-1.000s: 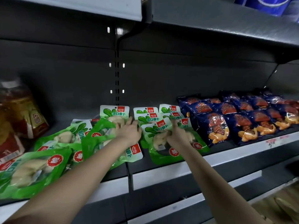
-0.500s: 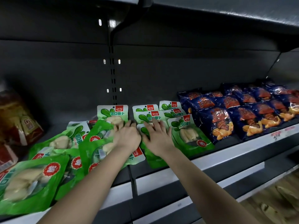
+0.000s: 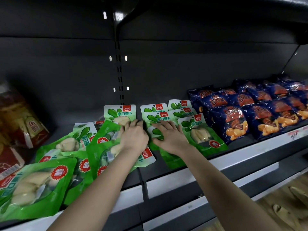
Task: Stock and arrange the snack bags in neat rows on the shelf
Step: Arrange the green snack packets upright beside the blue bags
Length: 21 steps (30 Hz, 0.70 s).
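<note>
The green snack bags lie on the dark shelf, across its middle and left stretch. Right of the shelf's slotted upright they sit in short overlapping rows running from near to far. Left of it they sprawl in a loose, tilted pile that reaches the near edge.

The right hand rests palm down on a bag in the middle row, its fingers straight and spread. The left hand, just beside it, lies on the far right end of the pile, its fingers close together and pressing on a bag there.

Further right, dark blue snack bags fill tidy rows. At the far left stand red and yellow packs. Wooden floor shows at the bottom right.
</note>
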Tool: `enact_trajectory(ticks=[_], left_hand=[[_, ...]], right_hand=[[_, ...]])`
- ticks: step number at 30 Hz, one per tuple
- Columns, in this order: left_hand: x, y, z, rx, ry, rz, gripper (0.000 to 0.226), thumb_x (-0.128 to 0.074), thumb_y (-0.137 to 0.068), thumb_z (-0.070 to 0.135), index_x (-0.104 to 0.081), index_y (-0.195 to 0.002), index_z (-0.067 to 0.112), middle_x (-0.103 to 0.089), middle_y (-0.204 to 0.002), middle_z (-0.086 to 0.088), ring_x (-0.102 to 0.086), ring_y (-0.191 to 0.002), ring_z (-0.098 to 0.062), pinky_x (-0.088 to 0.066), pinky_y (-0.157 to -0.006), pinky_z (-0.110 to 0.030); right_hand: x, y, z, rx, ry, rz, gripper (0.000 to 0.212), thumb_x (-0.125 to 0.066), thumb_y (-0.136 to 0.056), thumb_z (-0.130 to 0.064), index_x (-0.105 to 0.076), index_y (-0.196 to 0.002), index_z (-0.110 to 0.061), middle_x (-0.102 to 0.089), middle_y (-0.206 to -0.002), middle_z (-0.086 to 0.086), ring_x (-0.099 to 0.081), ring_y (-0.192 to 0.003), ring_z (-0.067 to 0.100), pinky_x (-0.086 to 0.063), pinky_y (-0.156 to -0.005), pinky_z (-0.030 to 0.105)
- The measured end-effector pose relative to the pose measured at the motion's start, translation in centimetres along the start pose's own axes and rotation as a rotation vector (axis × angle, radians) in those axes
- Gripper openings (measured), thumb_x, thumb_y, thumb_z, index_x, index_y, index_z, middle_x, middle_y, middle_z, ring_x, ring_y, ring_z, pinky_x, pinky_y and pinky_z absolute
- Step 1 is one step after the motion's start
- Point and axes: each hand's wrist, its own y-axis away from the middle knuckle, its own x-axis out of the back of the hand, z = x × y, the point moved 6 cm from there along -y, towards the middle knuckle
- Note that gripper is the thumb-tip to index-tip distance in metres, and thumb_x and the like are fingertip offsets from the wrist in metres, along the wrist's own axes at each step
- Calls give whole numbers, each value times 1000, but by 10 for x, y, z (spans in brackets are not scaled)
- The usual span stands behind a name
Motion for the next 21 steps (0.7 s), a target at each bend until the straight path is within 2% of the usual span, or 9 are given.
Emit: enact_trajectory(ticks=[4,7,12,21], left_hand=[[0,-1,0,7,12,9,51,-36,-91,16,-38,-142,15,-33,-151,-5,-23,-140,-27,-14,-117,-44],[0,-2,-1,13,22,15,51,-36,-91,16,-38,-142,16,-33,-151,-4,-24,-140,-27,-15,-116,-44],[-1,-2,-2,11,35,24,49,-36,-92,17,-39,-141,17,-34,-151,-3,-25,-140,-26,-16,-117,-42],[2,-1,-1,2,14,44,47,-38,-92,20,-43,-139,18,-38,-147,-1,-30,-136,-25,-18,-115,-39]], right_hand=[[0,-5,-8,-51,-24,34,63,-46,-87,-53,-31,-143,-29,-29,-152,3,-15,-143,31,-6,-118,49],[-5,-4,-13,-57,16,100,65,-48,-86,-55,-31,-141,-24,-30,-151,6,-17,-143,29,-7,-119,48],[-4,-4,-10,-86,-20,159,57,-44,-92,-48,-32,-143,-25,-26,-155,8,-14,-145,28,-8,-119,44],[-5,-7,-12,-87,-15,133,56,-45,-93,-43,-33,-145,-26,-23,-156,9,-12,-146,30,-11,-119,44]])
